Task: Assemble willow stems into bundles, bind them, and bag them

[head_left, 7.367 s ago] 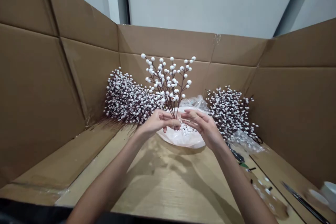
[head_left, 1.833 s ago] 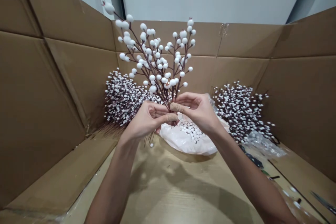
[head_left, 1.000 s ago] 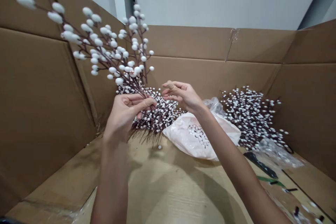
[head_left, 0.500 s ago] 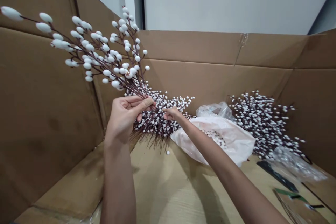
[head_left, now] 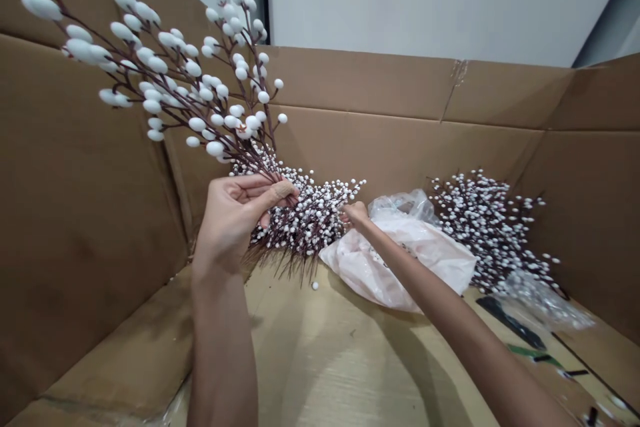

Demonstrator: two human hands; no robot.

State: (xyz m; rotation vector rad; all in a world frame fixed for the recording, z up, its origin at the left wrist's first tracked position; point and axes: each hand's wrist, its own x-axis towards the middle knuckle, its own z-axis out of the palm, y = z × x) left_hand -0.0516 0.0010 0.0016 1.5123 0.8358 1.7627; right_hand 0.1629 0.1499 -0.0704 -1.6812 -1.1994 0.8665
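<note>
My left hand is shut around the stems of a bundle of artificial white-berry branches, which fans up and to the left on dark brown twigs. My right hand reaches out with its fingers bunched, just above a white plastic bag and next to the tips of a heap of berry sprays. Whether those fingers hold anything is hidden. A second heap of berry sprays lies to the right of the bag, and white beads show through the plastic.
Tall cardboard walls surround a cardboard floor. A loose white bead lies by the left heap. Clear plastic wrap, a black strip and a green strip lie at the right.
My right hand has let go of the bundle and stretched out right over the bag. The bundle now leans left in my left hand. The view has shifted.
</note>
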